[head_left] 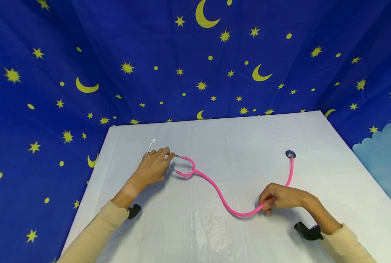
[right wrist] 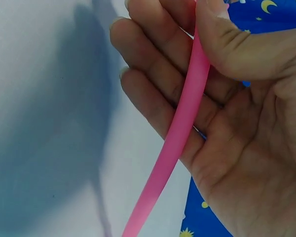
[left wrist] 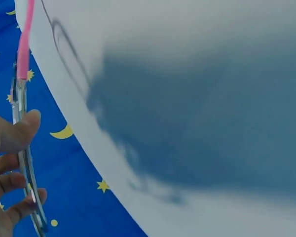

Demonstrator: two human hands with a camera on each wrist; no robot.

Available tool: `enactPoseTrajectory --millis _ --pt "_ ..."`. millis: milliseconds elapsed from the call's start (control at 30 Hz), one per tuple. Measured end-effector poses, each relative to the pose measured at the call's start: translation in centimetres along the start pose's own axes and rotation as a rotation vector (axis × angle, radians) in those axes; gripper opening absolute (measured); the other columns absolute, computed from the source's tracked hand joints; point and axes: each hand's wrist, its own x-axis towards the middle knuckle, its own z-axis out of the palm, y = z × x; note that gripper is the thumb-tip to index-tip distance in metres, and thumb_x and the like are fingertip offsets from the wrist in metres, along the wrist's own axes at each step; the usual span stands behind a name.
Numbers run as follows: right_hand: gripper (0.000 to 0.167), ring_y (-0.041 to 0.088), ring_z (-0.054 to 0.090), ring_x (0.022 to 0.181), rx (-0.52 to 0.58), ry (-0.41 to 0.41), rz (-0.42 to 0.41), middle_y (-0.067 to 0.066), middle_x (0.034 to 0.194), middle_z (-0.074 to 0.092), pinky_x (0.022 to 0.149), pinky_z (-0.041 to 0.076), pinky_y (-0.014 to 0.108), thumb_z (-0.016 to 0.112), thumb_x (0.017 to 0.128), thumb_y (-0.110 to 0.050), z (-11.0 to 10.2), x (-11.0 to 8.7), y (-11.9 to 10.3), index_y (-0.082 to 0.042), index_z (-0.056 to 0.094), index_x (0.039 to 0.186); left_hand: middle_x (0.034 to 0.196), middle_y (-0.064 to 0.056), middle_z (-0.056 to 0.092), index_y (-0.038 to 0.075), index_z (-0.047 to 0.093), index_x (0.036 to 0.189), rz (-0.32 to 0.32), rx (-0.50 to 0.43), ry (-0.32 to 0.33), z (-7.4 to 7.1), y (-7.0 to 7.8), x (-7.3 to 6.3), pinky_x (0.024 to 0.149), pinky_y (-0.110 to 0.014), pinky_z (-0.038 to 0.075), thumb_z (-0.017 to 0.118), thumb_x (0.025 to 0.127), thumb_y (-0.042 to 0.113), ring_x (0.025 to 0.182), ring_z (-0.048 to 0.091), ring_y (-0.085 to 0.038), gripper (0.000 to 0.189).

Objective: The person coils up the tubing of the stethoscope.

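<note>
A stethoscope with pink tubing point(head_left: 220, 193) stretches across the white table. My left hand point(head_left: 154, 164) grips its metal ear tubes point(left wrist: 22, 106), thumb on one side and fingers on the other. One white ear tip point(head_left: 154, 140) sticks out beyond the hand; the other is hidden. In the right wrist view the pink tube point(right wrist: 180, 123) runs across the fingers of my right hand point(right wrist: 227, 89), pinched under the thumb. The round chest piece point(head_left: 290, 154) is at the far right end of the tube, past my right hand.
The white table point(head_left: 235, 142) has its far edge against a blue curtain point(head_left: 169, 47) with yellow moons and stars. A light blue scalloped patch point(head_left: 386, 153) shows at the right. Black wrist mounts point(head_left: 308, 232) stick out from below both sleeves.
</note>
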Motion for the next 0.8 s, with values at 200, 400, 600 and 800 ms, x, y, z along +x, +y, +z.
enactPoseTrajectory --millis 200,400,600,800 --pt "0.024 0.006 0.058 0.070 -0.025 -0.009 -0.045 0.015 0.075 0.068 0.064 0.052 0.025 0.054 0.088 0.012 0.0 -0.1 0.0 -0.001 0.073 0.095 0.106 -0.010 0.058 0.008 0.068 0.117 -0.073 -0.062 0.075 0.4 0.1 -0.3 0.079 -0.039 0.049 0.084 0.072 0.005 0.095 0.062 -0.026 0.048" --pt "0.009 -0.003 0.049 0.067 -0.080 0.026 0.027 -0.006 0.070 0.060 0.059 0.045 0.019 0.065 0.089 -0.003 0.3 -0.4 -0.5 -0.009 0.073 0.091 0.104 -0.007 0.060 0.011 0.070 0.114 -0.156 -0.121 0.144 0.9 0.3 -0.4 0.086 -0.045 0.040 0.084 0.071 0.003 0.096 0.056 -0.026 0.047" --pt "0.008 -0.005 0.042 0.059 -0.128 0.039 0.030 -0.014 0.065 0.047 0.053 0.036 0.015 0.066 0.092 -0.015 0.5 -0.1 -0.8 -0.010 0.068 0.086 0.100 -0.007 0.061 0.012 0.071 0.110 -0.178 -0.180 0.171 1.3 0.7 -0.6 0.091 -0.052 0.036 0.085 0.071 0.007 0.098 0.053 -0.027 0.042" --pt "0.022 0.005 0.056 0.072 -0.139 0.033 0.004 0.003 0.082 0.068 0.064 0.050 0.021 0.056 0.092 0.006 0.6 0.5 -0.4 -0.004 0.068 0.106 0.097 -0.006 0.066 0.008 0.066 0.116 -0.169 -0.251 0.143 1.3 0.7 -0.5 0.091 -0.043 0.047 0.082 0.077 0.009 0.093 0.063 -0.026 0.042"
